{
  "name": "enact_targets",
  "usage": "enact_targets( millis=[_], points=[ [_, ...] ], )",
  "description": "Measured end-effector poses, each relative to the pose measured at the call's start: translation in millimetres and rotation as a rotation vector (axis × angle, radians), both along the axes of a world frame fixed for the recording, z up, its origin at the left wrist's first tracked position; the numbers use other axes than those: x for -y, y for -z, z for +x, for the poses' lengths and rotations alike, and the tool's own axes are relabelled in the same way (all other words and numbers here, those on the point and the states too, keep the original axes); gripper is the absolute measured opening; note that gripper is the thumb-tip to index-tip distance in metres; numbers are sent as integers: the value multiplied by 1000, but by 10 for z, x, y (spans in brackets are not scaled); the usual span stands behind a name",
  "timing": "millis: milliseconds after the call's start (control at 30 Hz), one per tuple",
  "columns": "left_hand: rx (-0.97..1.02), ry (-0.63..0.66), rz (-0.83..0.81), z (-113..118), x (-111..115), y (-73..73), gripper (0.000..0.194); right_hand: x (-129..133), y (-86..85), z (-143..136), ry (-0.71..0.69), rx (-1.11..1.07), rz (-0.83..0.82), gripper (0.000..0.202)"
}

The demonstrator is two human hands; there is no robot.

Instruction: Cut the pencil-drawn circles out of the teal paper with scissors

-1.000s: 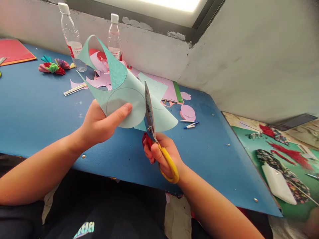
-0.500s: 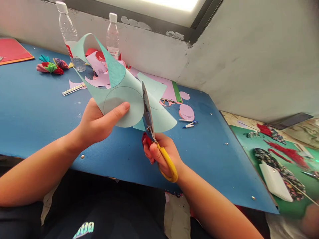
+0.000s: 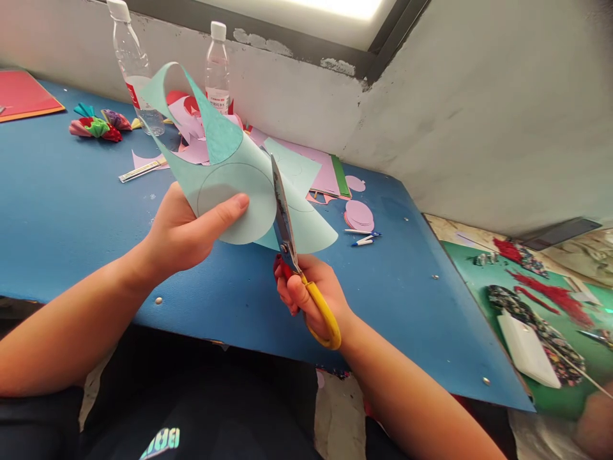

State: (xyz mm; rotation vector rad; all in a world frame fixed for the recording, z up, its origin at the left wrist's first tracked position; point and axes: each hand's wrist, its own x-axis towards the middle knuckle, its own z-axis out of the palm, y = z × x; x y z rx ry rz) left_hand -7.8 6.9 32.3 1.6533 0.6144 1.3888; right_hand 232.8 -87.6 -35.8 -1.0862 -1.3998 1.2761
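Right hand [image 3: 328, 287]: we grip the yellow-and-red-handled steel scissors [image 3: 288, 255], mid-frame, long axis steep, tips up and slightly left.
Left hand [image 3: 184, 233]: apart from our right, pinching the pale-green curled paper sheet [image 3: 253, 182].
Paper: frame centre, ahead of both hands, ours on the left nearer; long axis slants lower right to upper left, cut loop pointing upper left.
Blades: at the drawn circle's right side.

Looks from the head, as the only view, forward and down past the shirt [image 3: 205, 396]. Sits close, above and behind the left hand [image 3: 191, 223] and right hand [image 3: 316, 297]. Takes in the blue table [image 3: 393, 294] under them, the wall [image 3: 479, 115] beyond them, and the green table [image 3: 555, 402] out past the right hand.
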Motion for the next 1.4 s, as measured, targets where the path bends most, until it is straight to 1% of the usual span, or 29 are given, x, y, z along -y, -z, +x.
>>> enact_targets(
  millis=[167,300,567,867,1033,1300,1400],
  points=[
    [-23,-5,-22,-2,5,-41,35,-2,-18,-3,-6,8,0,79],
    [-25,8,-36,-5,0,-75,30,-8,-27,-8,-8,17,-4,80],
    [-17,38,-42,-32,-22,-62,24,-19,-23,1,-13,13,-3,79],
    [-30,67,-30,-50,-58,-81,21,-22,-20,7,-11,57,-21,82],
    [-9,64,-32,-56,-62,-74,22,-19,-31,10,-23,49,-10,79],
    [0,59,-66,-53,-61,-115,25,-30,-32,28,-34,84,-8,80],
    [-5,47,-82,-60,-70,-98,29,-30,-15,37,-17,77,2,79]
  ],
)
